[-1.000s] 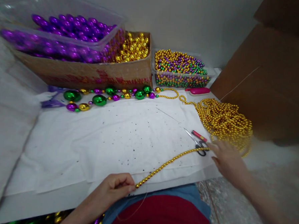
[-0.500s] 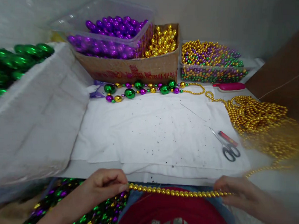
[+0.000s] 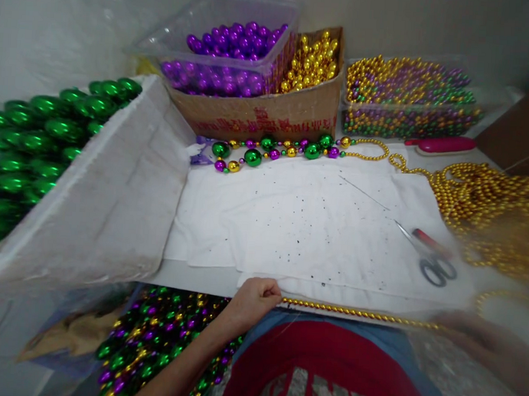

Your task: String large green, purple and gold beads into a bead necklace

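A gold bead strand stretches nearly level along the table's front edge, between my two hands. My left hand pinches its left end, fingers closed. At the far end my right hand is on the strand, smeared by motion, so its fingers are hard to make out. Beyond them lie scissors with dark handles, beside a small red tool, and a long thin needle on the white cloth. A mixed bead necklace in green, purple and gold rests at the back.
Green beads fill a white foam box at left. A clear bin of purple beads stands in a cardboard box. Small mixed beads fill a tub. A gold strand heap lies right. Finished-looking beads hang below the table.
My right hand has moved rightward, and the strand between the hands is longer. My left hand still pinches its end. The view has shifted left, so things appear further right.
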